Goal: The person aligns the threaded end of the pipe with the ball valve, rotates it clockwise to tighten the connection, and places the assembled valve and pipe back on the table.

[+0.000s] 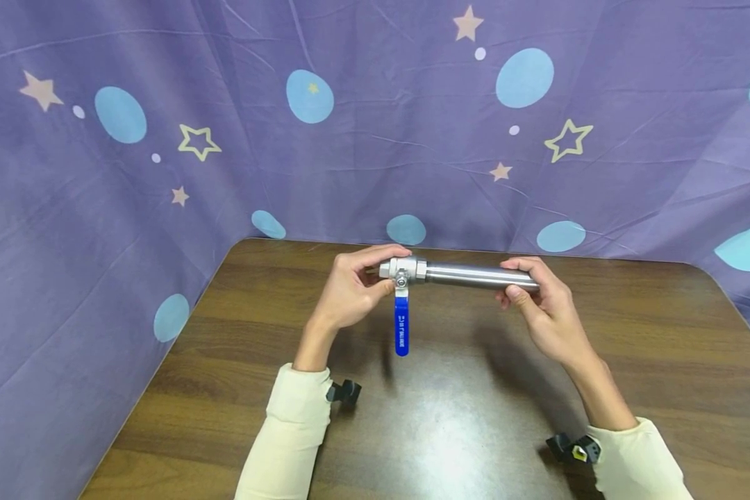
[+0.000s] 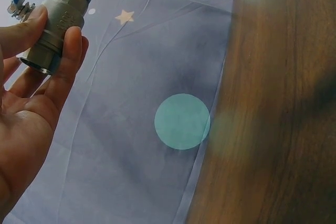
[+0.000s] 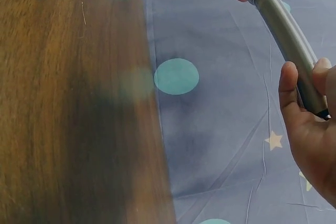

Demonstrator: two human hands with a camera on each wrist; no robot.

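A ball valve (image 1: 403,267) of silvery metal, with a blue lever handle (image 1: 402,326) pointing toward the person, is joined to a straight steel pipe (image 1: 469,274). Threads show at the joint in the left wrist view. My left hand (image 1: 353,290) grips the valve body between thumb and fingers at its free end. Around the pipe's far right end, my right hand (image 1: 546,312) holds with thumb and fingers. Both hands keep the piece roughly level above the wooden table (image 1: 225,389). Some fingers of each hand are hidden behind the metal.
A purple curtain (image 1: 375,139) with stars and blue spots hangs along the table's back and left edges. Black mounts (image 1: 344,393) sit at the wrists by the pale sleeves (image 1: 294,430). Light glares off the tabletop near the front.
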